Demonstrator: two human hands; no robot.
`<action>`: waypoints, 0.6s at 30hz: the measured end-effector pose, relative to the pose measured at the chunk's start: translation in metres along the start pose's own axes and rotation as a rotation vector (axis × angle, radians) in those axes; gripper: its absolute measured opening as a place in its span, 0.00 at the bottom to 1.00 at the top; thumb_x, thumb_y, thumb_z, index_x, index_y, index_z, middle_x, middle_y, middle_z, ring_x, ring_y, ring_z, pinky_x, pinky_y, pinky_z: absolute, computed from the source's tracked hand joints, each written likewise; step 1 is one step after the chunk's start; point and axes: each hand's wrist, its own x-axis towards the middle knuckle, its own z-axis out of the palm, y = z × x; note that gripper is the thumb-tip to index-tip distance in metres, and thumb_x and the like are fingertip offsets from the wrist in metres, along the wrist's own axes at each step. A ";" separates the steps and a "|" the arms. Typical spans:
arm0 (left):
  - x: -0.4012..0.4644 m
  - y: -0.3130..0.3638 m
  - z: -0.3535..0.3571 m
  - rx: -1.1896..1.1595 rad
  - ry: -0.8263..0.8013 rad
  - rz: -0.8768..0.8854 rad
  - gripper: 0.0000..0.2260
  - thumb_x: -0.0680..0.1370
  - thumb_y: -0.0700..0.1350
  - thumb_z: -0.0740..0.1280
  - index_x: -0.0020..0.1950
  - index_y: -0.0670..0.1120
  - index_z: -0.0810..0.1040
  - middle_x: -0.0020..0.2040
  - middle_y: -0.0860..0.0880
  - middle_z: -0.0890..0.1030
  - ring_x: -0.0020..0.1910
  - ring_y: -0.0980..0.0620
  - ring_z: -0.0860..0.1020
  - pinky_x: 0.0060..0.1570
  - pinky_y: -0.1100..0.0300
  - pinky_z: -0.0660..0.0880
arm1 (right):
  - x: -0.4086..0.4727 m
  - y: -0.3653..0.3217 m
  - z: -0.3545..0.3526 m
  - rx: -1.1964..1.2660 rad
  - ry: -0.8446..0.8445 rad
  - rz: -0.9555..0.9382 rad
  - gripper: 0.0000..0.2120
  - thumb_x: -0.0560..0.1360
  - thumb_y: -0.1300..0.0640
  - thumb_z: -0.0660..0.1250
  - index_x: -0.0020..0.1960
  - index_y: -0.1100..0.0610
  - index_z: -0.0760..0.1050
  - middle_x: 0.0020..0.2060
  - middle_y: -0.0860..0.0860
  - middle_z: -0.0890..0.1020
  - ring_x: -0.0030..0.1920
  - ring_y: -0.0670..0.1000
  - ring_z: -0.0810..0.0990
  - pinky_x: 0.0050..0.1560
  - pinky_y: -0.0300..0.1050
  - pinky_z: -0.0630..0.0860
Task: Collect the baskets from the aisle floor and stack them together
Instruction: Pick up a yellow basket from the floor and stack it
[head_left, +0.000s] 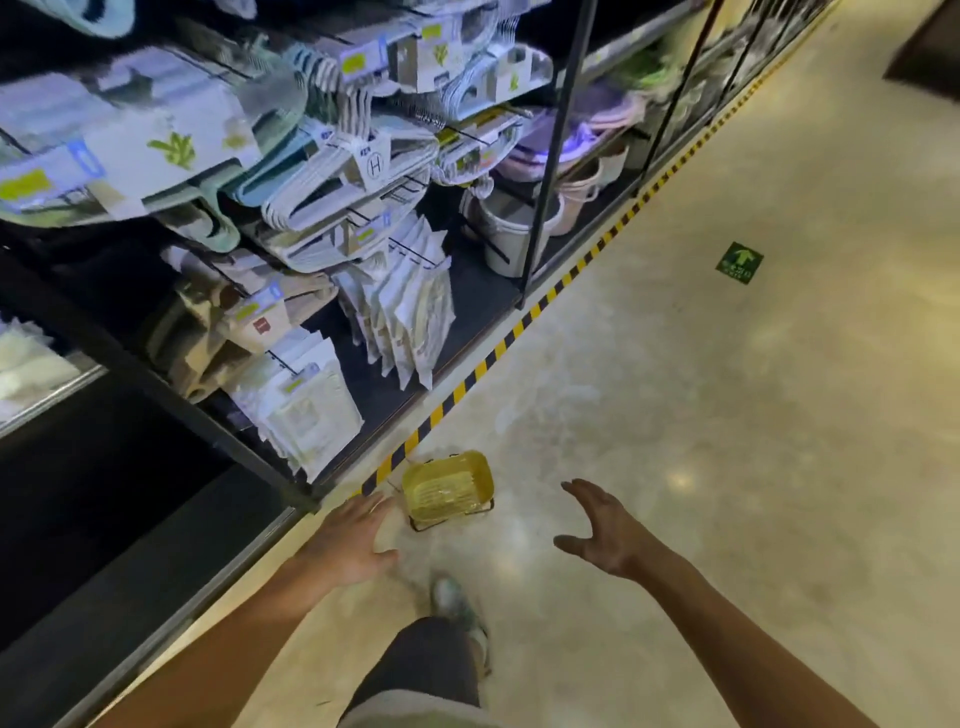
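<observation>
A yellow plastic basket (448, 488) with a dark wire handle lies on the pale aisle floor, close to the striped tape line. It looks empty. My left hand (353, 540) reaches out just left of the basket, fingers spread, holding nothing. My right hand (602, 530) hovers to the right of the basket, open with curled fingers, a hand's width away from it. Neither hand touches the basket. Only one basket is in view.
A dark shelf unit (291, 291) with hangers, packets and buckets runs along the left. Yellow-black tape (540, 306) marks its foot. A green arrow sticker (738, 263) lies on the floor farther ahead. My leg and shoe (452, 603) are below the basket.
</observation>
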 end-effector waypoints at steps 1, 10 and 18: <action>0.010 -0.003 -0.002 -0.003 0.002 -0.009 0.38 0.80 0.64 0.62 0.84 0.51 0.50 0.84 0.49 0.49 0.83 0.47 0.49 0.80 0.52 0.49 | 0.010 0.002 -0.009 -0.005 0.002 0.002 0.40 0.78 0.44 0.70 0.82 0.52 0.54 0.81 0.51 0.57 0.80 0.53 0.56 0.78 0.47 0.58; 0.084 -0.018 -0.022 -0.083 -0.071 -0.172 0.39 0.81 0.65 0.61 0.84 0.50 0.49 0.84 0.48 0.48 0.83 0.46 0.49 0.81 0.51 0.49 | 0.117 0.012 -0.058 -0.114 -0.141 0.015 0.41 0.78 0.43 0.69 0.82 0.51 0.51 0.81 0.51 0.56 0.79 0.53 0.57 0.77 0.47 0.59; 0.172 -0.042 0.024 -0.261 -0.080 -0.368 0.40 0.79 0.66 0.62 0.84 0.52 0.49 0.84 0.50 0.50 0.82 0.47 0.52 0.79 0.53 0.54 | 0.267 0.026 -0.002 -0.069 -0.285 0.090 0.44 0.76 0.43 0.71 0.83 0.48 0.48 0.81 0.47 0.56 0.79 0.51 0.59 0.76 0.46 0.60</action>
